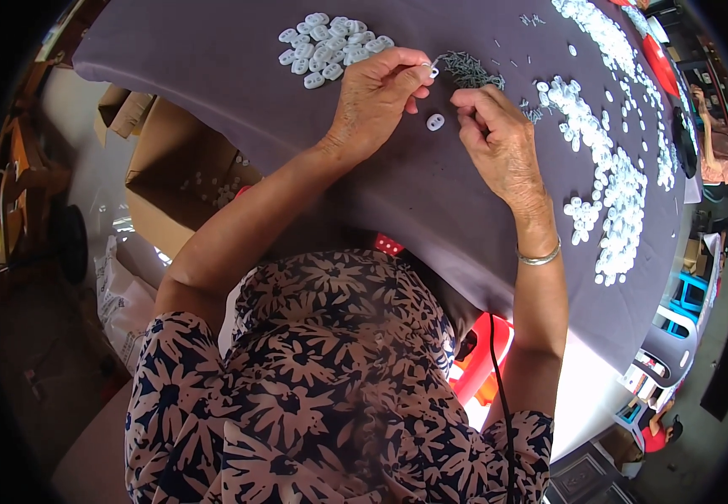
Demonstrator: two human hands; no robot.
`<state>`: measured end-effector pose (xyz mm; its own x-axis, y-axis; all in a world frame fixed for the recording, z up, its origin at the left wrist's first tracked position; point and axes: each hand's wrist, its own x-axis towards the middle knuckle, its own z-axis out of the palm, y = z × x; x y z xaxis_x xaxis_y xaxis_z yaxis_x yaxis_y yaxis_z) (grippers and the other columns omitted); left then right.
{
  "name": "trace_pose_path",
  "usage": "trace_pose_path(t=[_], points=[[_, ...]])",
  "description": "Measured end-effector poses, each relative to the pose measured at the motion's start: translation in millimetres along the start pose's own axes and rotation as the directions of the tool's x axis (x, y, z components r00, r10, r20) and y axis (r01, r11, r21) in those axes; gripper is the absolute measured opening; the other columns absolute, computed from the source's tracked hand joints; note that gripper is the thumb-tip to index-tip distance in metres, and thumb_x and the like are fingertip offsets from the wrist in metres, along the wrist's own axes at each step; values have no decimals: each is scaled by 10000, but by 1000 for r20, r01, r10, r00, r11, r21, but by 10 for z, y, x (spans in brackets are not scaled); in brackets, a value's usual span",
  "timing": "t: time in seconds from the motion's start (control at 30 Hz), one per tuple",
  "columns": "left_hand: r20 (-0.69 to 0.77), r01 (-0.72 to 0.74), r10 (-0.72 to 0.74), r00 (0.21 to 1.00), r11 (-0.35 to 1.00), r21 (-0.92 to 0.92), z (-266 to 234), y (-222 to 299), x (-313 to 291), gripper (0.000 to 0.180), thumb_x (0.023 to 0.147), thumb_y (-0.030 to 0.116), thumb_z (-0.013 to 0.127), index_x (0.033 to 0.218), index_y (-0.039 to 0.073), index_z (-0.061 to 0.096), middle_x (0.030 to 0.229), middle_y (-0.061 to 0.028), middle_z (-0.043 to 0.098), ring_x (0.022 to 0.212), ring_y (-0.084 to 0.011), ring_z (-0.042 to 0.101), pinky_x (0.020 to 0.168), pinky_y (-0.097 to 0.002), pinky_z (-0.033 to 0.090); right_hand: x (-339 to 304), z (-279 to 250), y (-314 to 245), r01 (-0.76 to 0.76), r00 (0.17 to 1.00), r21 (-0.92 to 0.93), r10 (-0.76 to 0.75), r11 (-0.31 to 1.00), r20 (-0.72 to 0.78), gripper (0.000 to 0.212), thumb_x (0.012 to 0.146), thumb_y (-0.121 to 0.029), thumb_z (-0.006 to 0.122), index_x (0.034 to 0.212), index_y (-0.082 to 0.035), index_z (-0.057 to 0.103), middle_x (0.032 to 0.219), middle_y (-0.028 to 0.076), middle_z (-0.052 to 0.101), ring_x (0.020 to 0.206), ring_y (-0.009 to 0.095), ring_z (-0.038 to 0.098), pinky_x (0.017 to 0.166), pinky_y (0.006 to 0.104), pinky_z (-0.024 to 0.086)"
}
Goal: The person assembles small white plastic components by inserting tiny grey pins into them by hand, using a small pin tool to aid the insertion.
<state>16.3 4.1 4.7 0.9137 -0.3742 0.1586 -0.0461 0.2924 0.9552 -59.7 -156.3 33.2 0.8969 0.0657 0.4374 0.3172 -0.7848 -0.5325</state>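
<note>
My left hand [372, 101] pinches a small white plastic piece [433, 73] between thumb and forefinger, above the cloth. A thin grey screw or pin [435, 61] sticks up at that piece. To the right, my right hand [498, 139] is closed, its fingers curled in; whether anything small is in them is hidden. Just beyond it lies a heap of small grey screws [467, 69]. A white oval piece with two dark holes [435, 123] rests on the cloth between my hands. Beyond my left hand is a pile of similar white two-holed ovals [326, 46].
A grey-purple cloth [296, 126] covers the table. Many loose white pieces [620, 218] spread along its right side, with a red object [659, 65] at the far right. An open cardboard box [166, 181] stands below the left edge. Other people [721, 151] are at the right.
</note>
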Motion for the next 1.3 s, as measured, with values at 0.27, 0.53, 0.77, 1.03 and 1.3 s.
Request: trace_pose_path(t=[0.27,0.53,0.77,1.03,1.3], points=[[24,-6,5,1000,1000,15,5,-16,-24,147,901,126,585,990,20,635,821,-38,633,714,-80,586,575,-211,472,10,47,-96,77,994,8,-77,997,73,215,753,-22,685,953,-34,609,819,56,566,671,172,583,584,289,482],[45,10,-13,999,998,63,20,11,-38,167,904,131,583,1014,17,636,852,-49,645,737,-94,598,592,-219,476,-9,174,-127,86,996,-209,-86,974,8,235,716,-99,739,882,-32,586,787,64,559,682,224,595,576,351,482],[55,5,-7,998,999,43,6,14,-39,173,905,136,584,1017,14,633,866,-56,651,742,-98,608,591,-217,478,23,90,-122,-75,991,71,66,995,119,196,714,-9,718,822,-24,554,735,48,516,572,144,518,529,291,440],[47,-3,2,999,1000,22,44,-3,-39,149,910,130,570,995,29,637,810,-33,639,696,-77,595,562,-205,472,-40,-60,-46,-165,986,172,158,971,54,144,760,16,695,873,-29,618,737,-9,561,585,75,441,561,211,408],[71,43,-49,996,995,89,53,52,-78,146,904,124,569,982,31,651,790,-25,639,686,-73,591,567,-203,468,27,-218,60,-459,820,817,520,350,238,216,941,-169,531,1017,10,627,824,64,634,656,62,507,586,196,436]])
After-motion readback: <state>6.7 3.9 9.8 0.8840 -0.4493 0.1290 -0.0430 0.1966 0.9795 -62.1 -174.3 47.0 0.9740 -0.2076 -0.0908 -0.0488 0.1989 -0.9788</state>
